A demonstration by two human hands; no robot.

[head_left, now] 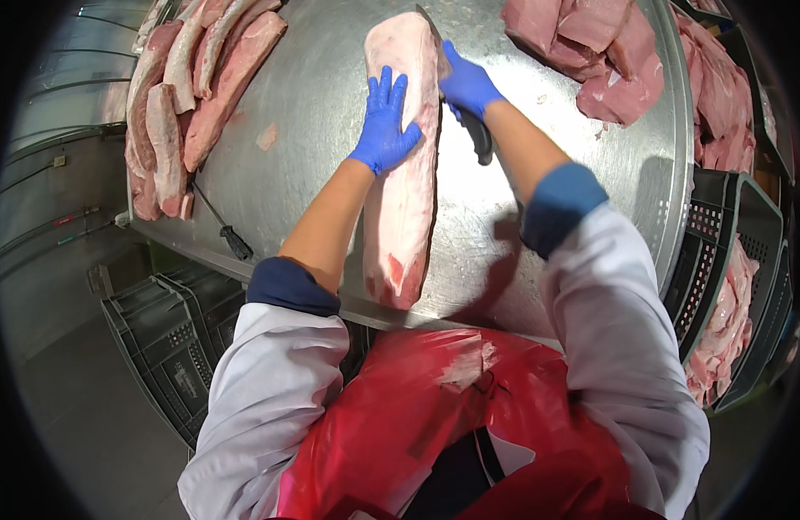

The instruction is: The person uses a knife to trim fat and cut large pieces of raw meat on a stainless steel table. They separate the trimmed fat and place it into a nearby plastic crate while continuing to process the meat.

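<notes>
1. We see the loin [400,208] lying lengthwise on the steel table [304,191], its near end close to the table's near edge.
2. The left hand [383,123] rests palm down on the loin's upper face, fingers spread, clamped on nothing.
3. The right hand [469,84] is closed around the handle of the knife [481,141]; the blade lies along the loin's far right side. We cannot tell how deep it sits.
4. From its bulk, we judge the loin heavy, dense yet yielding, and hardly fragile.
5. Its pale, fatty-looking surface is probably slippery; we would favour a broad palm over fingertips.
6. For lifting, we would support it from beneath towards both ends, lest it sag.
</notes>
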